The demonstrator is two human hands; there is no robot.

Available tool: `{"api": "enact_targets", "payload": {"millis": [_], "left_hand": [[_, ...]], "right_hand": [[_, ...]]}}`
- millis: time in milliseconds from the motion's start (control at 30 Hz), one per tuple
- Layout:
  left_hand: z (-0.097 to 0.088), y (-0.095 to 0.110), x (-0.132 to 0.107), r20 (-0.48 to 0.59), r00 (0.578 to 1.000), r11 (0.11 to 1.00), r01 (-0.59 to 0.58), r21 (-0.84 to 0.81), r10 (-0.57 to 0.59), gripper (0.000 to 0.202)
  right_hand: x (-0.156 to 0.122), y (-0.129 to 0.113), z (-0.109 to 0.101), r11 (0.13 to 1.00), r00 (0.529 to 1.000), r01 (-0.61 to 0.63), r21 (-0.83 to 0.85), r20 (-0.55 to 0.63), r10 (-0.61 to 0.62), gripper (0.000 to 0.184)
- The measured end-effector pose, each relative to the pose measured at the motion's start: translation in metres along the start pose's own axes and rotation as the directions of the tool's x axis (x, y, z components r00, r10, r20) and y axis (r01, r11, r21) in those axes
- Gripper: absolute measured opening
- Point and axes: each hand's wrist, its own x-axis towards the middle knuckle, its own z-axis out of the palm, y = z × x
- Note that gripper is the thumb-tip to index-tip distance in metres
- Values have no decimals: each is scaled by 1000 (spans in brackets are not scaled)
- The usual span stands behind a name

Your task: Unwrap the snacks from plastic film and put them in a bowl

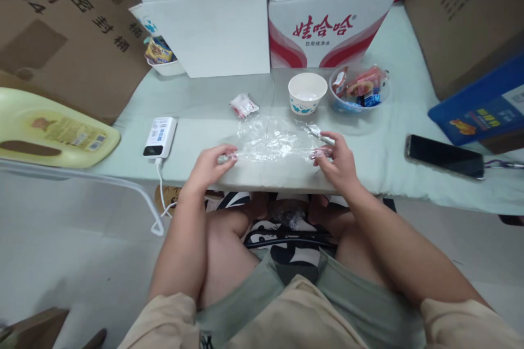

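A crinkled sheet or bag of clear plastic [270,139] is stretched between my two hands near the front edge of the table. My left hand [208,168] pinches its left end, thumb against fingers. At the opposite end, my right hand [339,162] grips the plastic between thumb and fingers. A slim, shiny metallic object [311,130] pokes out beside my right fingers; its kind is unclear. Just behind the plastic lie a small white-and-red packet [244,104] and a white paper cup [307,94] with a teal leaf pattern.
A clear bowl of wrapped snacks [360,90] stands right of the cup. White cartons [229,32] line the back. A power bank [160,137] with a cable and a yellow jug [57,131] are on the left; a phone [445,157] and a blue box [483,101] are right.
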Motion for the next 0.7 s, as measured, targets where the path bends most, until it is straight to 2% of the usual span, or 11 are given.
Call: {"api": "enact_targets", "payload": {"millis": [67,167,233,300,400,500,600,700], "left_hand": [[0,-1,3,-32,999,1000,15,-21,-15,33],[-2,0,5,11,998,997,-58,-59,59,26],[-1,2,5,37,995,986,-88,-141,94,27],[0,4,6,2,997,958,-67,-278,71,31],[7,7,11,-127,990,899,-7,-438,-54,33],[15,10,21,-212,960,829,36,-559,-184,33],[23,16,30,-209,927,769,115,-629,-310,28],[28,19,35,-180,886,767,250,-591,-427,23]], "right_hand": [[3,1,-1,993,995,-86,79,-39,89,45],[8,5,-3,972,982,-159,171,-74,174,43],[12,8,-4,957,971,-199,211,-88,221,42],[14,12,-6,945,962,-221,240,-107,252,41],[15,17,-7,944,963,-201,263,-127,240,39],[14,19,-7,953,981,-145,266,-85,173,44],[14,18,-4,960,987,-140,241,-40,154,42],[17,15,-1,946,965,-239,219,-56,257,37]]}}
